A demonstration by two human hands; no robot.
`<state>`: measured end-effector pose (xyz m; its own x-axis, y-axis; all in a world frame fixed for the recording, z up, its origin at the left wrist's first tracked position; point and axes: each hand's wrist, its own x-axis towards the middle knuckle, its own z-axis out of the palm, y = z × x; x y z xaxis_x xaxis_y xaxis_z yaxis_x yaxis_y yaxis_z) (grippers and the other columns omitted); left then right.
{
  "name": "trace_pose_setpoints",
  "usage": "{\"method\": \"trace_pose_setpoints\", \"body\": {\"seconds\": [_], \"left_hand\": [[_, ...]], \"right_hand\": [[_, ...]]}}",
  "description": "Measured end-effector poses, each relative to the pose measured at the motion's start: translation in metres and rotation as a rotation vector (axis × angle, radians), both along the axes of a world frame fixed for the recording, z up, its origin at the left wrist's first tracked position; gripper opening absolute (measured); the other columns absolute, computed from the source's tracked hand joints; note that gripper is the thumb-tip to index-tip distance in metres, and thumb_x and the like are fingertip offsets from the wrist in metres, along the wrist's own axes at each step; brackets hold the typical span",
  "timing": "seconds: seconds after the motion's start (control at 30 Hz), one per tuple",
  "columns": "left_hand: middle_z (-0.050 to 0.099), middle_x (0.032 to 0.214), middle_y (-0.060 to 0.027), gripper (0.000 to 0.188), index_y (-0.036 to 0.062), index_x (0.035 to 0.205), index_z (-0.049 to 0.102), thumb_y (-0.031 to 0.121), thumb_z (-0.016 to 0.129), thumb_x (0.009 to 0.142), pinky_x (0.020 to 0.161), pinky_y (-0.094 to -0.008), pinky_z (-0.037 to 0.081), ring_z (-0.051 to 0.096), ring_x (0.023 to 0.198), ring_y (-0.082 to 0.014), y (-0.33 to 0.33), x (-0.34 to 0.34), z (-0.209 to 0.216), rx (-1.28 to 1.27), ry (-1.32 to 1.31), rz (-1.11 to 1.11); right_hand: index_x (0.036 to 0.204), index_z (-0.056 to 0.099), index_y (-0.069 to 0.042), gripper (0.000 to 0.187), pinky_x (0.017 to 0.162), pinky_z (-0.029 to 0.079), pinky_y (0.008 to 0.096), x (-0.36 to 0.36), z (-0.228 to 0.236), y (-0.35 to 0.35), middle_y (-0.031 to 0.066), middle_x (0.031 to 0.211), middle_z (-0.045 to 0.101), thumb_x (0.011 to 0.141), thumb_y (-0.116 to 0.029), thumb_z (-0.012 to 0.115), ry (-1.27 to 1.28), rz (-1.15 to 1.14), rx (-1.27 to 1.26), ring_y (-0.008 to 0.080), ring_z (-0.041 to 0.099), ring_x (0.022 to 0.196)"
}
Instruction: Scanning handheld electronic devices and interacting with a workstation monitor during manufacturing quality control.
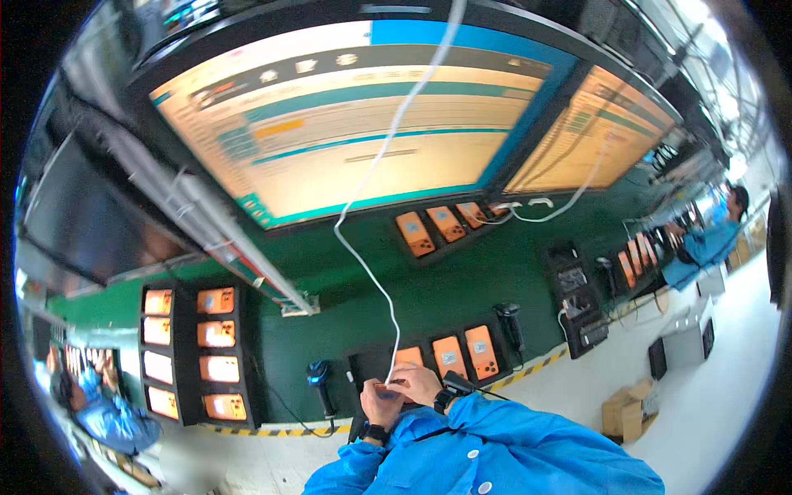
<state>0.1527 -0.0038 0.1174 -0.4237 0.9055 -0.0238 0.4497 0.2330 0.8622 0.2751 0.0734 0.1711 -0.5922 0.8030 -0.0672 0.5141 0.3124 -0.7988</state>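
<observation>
My left hand (378, 406) is closed around a phone, of which only a small orange and dark part shows between the hands. The fingers of my right hand (419, 383) are pinched together at the lower end of a white cable (384, 290), right against that phone. The cable hangs down from above, across the big screen. Just beyond my hands, a black tray (375, 363) holds orange phones, among them one phone (450, 357) and another phone (481, 351) to the right. My fingers hide the cable's tip.
Large monitors (363, 124) stand at the back of the green bench (330, 272). A blue-black handheld scanner (320, 384) lies left, a black scanner (511, 326) right. Further left, black trays (188, 355) hold several orange phones. A metal post (247, 256) rises from the bench. Co-workers sit at both sides.
</observation>
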Motion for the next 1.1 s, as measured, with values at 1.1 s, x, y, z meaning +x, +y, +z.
{"method": "trace_pose_setpoints", "body": {"seconds": [1.1], "left_hand": [[0.061, 0.070, -0.0029, 0.007, 0.0040, 0.080, 0.059, -0.002, 0.057, 0.076, 0.056, -0.0224, 0.044, 0.057, 0.064, -0.0097, 0.036, 0.131, 0.044, -0.089, -0.217, -0.061]], "right_hand": [[0.101, 0.051, -0.003, 0.028, 0.040, 0.041, 0.0284, 0.297, -0.074, 0.040, 0.0021, 0.060, 0.049, 0.074, -0.008, 0.057, 0.389, -0.799, -0.796, 0.0122, 0.050, 0.045]]}}
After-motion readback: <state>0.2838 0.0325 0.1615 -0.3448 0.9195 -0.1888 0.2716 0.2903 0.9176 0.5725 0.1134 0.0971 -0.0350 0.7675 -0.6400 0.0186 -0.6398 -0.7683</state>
